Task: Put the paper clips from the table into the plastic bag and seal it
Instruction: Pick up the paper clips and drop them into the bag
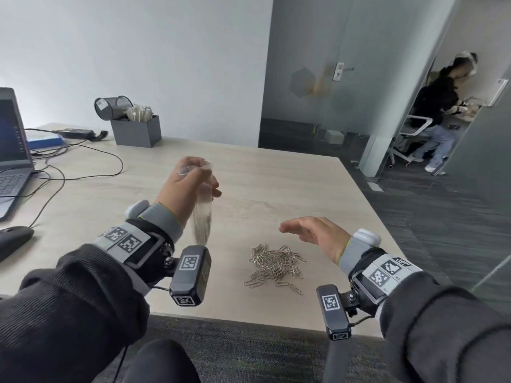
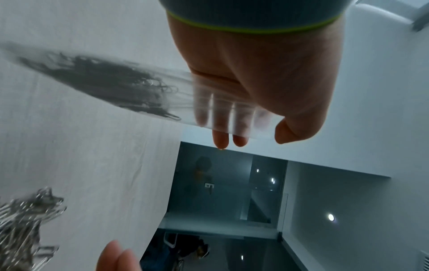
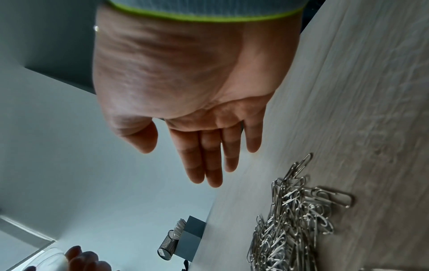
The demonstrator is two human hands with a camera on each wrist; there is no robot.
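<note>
- Left hand (image 1: 184, 186) grips the clear plastic bag (image 1: 202, 217) by its top, some clips inside.
- Right hand (image 1: 315, 233) hovers, fingers relaxed, empty.
- Paper clips (image 1: 275, 265) lie heaped on the table (image 1: 290, 183).

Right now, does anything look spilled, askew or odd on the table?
Nothing damaged. The paper clips lie in a loose heap on the table, expected for this job. The left hand holds the plastic bag, partly filled.

Dark ribbed sleeves (image 1: 69, 299), grey wrist cuffs edged lime (image 1: 166, 219), checker-marked bands, black wrist cameras (image 1: 190, 275)
</note>
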